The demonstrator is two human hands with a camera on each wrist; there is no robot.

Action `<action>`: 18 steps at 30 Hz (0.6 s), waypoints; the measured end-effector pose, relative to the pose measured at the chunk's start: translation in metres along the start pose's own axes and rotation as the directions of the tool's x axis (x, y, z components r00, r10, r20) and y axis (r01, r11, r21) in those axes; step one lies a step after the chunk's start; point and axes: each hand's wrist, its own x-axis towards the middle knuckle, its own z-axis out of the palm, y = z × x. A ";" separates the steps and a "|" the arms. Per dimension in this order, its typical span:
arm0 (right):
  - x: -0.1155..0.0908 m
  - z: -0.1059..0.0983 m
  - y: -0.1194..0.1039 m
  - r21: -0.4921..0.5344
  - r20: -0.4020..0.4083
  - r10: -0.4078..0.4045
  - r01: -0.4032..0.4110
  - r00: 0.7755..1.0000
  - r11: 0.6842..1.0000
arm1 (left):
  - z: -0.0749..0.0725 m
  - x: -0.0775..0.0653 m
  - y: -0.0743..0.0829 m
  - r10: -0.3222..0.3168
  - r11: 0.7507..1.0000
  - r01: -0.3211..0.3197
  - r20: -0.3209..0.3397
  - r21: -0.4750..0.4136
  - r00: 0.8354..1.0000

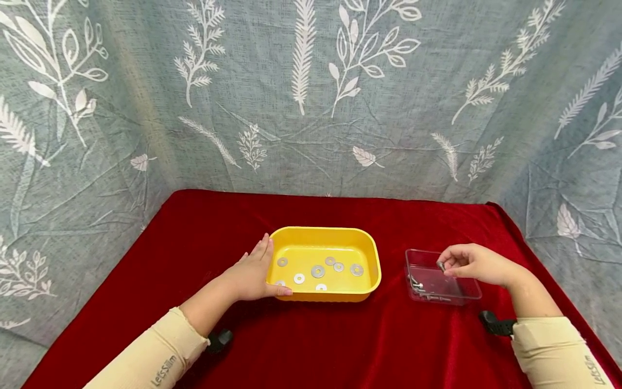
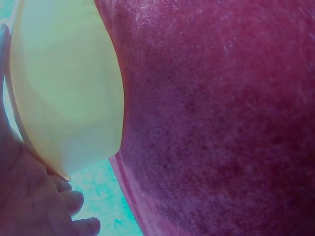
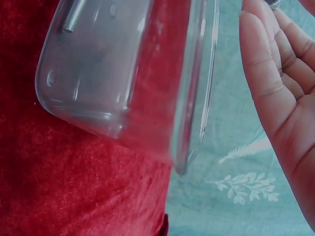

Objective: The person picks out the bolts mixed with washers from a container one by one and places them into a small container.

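A yellow tray (image 1: 323, 296) sits on the red cloth with several flat metal washers (image 1: 318, 271) in it. My left hand (image 1: 250, 275) rests against its left end, thumb along the front rim and straight fingers by the back corner. Beside that hand in the left wrist view is the tray's pale outer wall (image 2: 69, 88). My right hand (image 1: 481, 266) pinches a small bolt (image 1: 440, 266) between thumb and fingers, above a clear plastic box (image 1: 468, 296). Several bolts (image 1: 431, 297) lie in the box; one threaded shank (image 3: 74, 17) shows through its wall in the right wrist view.
Red velvet cloth (image 1: 320, 346) covers the table. Behind and on both sides hangs a grey-green curtain (image 1: 272, 146) with white leaf patterns. The clear box stands to the right of the yellow tray, with a strip of cloth between them.
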 end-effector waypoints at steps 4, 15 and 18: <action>0.000 -0.001 0.000 0.012 -0.010 -0.016 0.016 1.000 1.000 | 0.001 0.001 0.000 0.002 1.000 -0.002 0.001 -0.003 1.000; 0.006 -0.007 -0.012 0.003 -0.004 -0.041 0.041 0.999 0.999 | -0.001 0.001 -0.001 0.011 1.000 -0.011 0.007 -0.011 1.000; 0.011 -0.010 -0.022 -0.027 -0.025 -0.024 0.024 0.999 0.999 | -0.001 0.002 -0.003 0.016 1.000 -0.016 0.022 0.004 1.000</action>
